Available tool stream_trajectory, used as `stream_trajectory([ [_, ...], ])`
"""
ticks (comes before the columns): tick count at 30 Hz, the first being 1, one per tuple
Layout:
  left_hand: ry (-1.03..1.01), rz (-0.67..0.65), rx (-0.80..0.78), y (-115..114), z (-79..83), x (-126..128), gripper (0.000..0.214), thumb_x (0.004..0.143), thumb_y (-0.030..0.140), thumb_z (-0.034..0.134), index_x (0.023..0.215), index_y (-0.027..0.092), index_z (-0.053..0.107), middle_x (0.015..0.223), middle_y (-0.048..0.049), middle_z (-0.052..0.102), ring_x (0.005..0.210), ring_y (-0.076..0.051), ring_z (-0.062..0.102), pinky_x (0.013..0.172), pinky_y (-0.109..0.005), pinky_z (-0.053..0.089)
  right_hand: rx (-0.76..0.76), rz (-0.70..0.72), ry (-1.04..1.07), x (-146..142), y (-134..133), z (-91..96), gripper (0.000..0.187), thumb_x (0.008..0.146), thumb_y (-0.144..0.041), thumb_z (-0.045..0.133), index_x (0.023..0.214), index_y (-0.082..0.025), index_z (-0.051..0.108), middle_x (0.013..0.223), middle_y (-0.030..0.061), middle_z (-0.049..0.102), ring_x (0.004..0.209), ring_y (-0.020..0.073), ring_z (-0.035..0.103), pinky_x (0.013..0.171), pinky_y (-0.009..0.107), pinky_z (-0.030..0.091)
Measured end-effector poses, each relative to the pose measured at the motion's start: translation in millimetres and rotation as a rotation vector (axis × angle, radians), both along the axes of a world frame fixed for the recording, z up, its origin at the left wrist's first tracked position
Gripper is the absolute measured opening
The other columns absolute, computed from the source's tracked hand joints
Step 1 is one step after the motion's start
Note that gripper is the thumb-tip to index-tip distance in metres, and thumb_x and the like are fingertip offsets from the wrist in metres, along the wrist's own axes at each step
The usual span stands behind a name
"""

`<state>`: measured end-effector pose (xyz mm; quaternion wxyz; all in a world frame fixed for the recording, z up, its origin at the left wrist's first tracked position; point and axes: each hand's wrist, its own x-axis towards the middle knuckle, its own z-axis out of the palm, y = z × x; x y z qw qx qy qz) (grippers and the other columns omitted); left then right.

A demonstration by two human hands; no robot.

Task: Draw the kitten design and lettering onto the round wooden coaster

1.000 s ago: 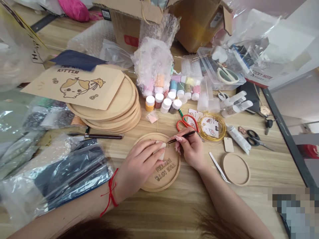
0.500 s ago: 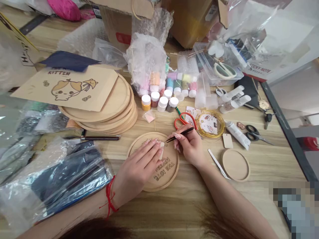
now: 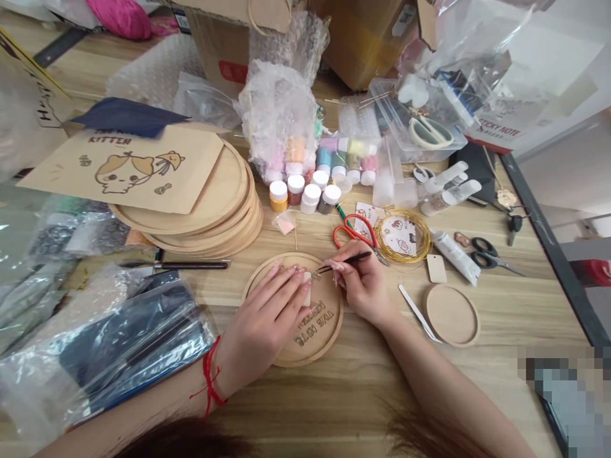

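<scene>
While the left hand (image 3: 265,318) lies flat, fingers extended over a small pale piece (image 3: 308,292) on the round wooden tray (image 3: 337,334) beneath it, the right hand (image 3: 366,283) pinches black tweezers (image 3: 358,257) just beside. Beyond both hands, white-capped jars (image 3: 311,198) show orange, reddish-brown, white and grey contents; past the right hand, a clear box (image 3: 424,152) holds pale-handled scissors (image 3: 432,135). The tray's lettering includes "THE"; a card (image 3: 57,162) beyond the left hand reads "KITTEN", and packaging (image 3: 513,124) far right of the right hand, "STICKY NOTE".

Craft workshop, stacked wooden trays (image 3: 228,191), coiled golden wire (image 3: 426,240), jars (image 3: 311,196), probably of paint
</scene>
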<state>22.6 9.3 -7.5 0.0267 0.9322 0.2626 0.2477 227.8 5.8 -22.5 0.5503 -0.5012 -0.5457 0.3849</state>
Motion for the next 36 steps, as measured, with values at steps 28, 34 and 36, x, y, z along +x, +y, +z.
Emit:
stream_trajectory([
  [28,0.08,-0.029,0.012,-0.8,0.9,4.7,0.035,0.097,0.018,0.053,0.127,0.001,0.056,0.133,-0.0187,0.06,0.129,-0.03,0.053,0.107,-0.047,0.051,-0.129,-0.046,0.212,-2.4,2.5,6.3,0.021,0.087,-0.039,0.067,0.082,-0.023,0.055,0.062,-0.0046,0.054,0.046,0.0092,0.048,0.04,0.022,0.036],
  [34,0.101,-0.012,-0.039,-2.3,3.1,4.7,0.036,0.098,0.018,0.051,0.131,0.004,0.054,0.133,-0.0191,0.059,0.131,-0.028,0.052,0.108,-0.047,0.049,-0.176,-0.073,0.255,-4.7,2.7,9.0,0.027,0.083,-0.043,0.071,0.08,-0.022,0.055,0.068,-0.0032,0.059,0.046,0.0084,0.049,0.038,0.022,0.036],
  [36,0.086,-0.025,-0.031,-1.1,3.5,4.7,0.034,0.097,0.018,0.051,0.128,0.003,0.056,0.132,-0.0189,0.06,0.129,-0.029,0.053,0.108,-0.048,0.05,-0.193,-0.075,0.265,-4.6,2.7,9.7,0.028,0.082,-0.044,0.072,0.08,-0.022,0.055,0.069,-0.0026,0.061,0.047,0.0088,0.05,0.039,0.022,0.039],
])
